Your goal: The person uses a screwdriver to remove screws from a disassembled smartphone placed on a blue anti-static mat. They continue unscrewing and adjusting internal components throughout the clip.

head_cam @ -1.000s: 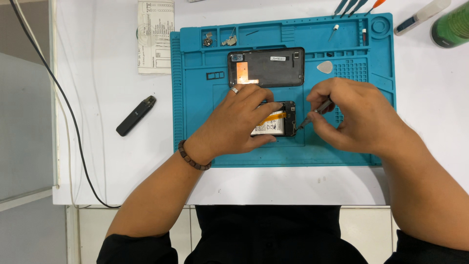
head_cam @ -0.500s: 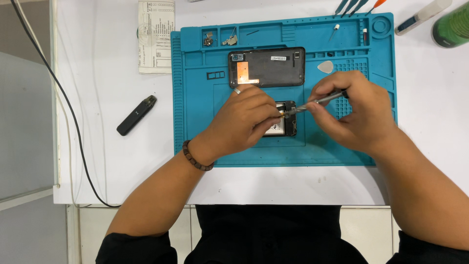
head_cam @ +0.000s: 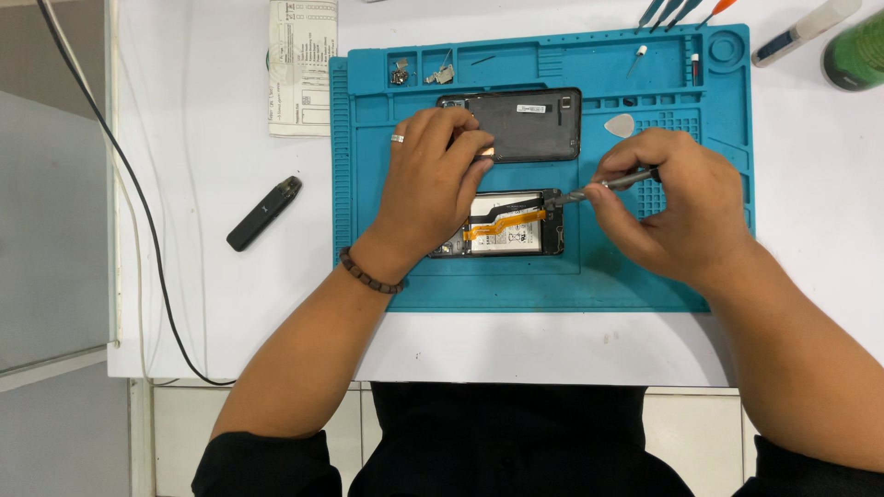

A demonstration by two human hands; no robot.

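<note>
Here we see the left hand (head_cam: 433, 189) lying over the left end of an opened phone (head_cam: 511, 224), which rests near the middle of the blue repair mat (head_cam: 552, 281). The palm presses the phone down, and the fingers reach up onto the lower left corner of a dark back cover (head_cam: 529, 124), lying just above the phone toward the mat's far edge. We cannot tell how tightly those fingers close, since they are simply laid flat over both parts. The hand wears a ring, and a beaded bracelet (head_cam: 371, 273) sits at the wrist.

The right hand (head_cam: 677, 212) is to the right of the phone and pinches a slim metal tool (head_cam: 608, 187) between thumb and fingers, a narrow closed grip. The tool slants down to the left, its tip at the upper right corner of the phone. Inside the phone an orange flex ribbon (head_cam: 502, 225) runs across a pale battery.

A white triangular pick (head_cam: 620, 125) lies on the mat just right of the back cover. Small metal parts (head_cam: 424, 72) sit in compartments at the mat's far left corner. On the white tabletop (head_cam: 221, 110), left of the mat, we find a slim black stick-shaped device (head_cam: 263, 213), a printed paper sheet (head_cam: 301, 66) at the far edge, and a black cable (head_cam: 138, 202) curving down the left side. A green round container (head_cam: 856, 51) stands at the far right corner.
</note>
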